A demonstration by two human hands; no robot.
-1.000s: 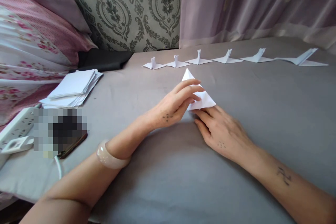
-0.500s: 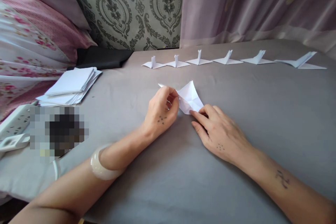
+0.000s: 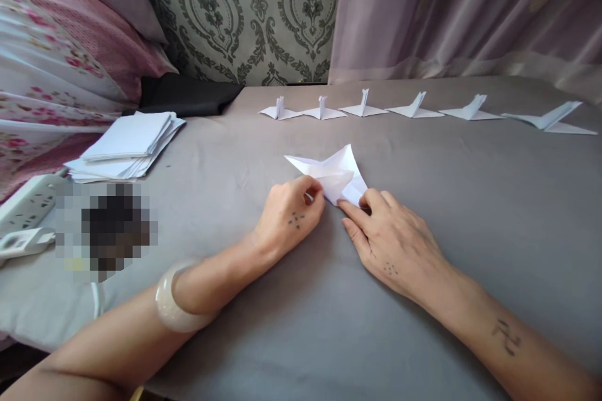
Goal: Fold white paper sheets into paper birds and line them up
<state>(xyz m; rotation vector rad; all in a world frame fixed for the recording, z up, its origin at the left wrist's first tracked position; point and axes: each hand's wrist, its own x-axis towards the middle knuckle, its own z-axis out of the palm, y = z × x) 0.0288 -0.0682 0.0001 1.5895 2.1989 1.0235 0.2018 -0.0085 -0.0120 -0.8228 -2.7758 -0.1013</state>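
Note:
A partly folded sheet of white paper (image 3: 332, 173) lies on the grey cloth in front of me, with pointed corners at its far left and top right. My left hand (image 3: 297, 207) pinches its near left edge between thumb and fingertips, lifting a flap a little. Resting on the near right corner is my right hand (image 3: 392, 235), its index finger stretched onto the paper and its thumb apart, pressing the sheet to the table. The parts of the paper beneath the fingertips are hidden.
Several folded white paper figures (image 3: 414, 106) stand in a row at the back. To the left are a stack of white paper (image 3: 129, 141), a black folded item (image 3: 190, 95), a white power strip (image 3: 31, 207) and a blurred-out object (image 3: 117, 222). Grey cloth (image 3: 226, 357) covers the table.
My left hand has moved slightly down and towards me, drawing the paper's flap over so more of the left point shows. My right hand stays about where it was. The view shifted slightly.

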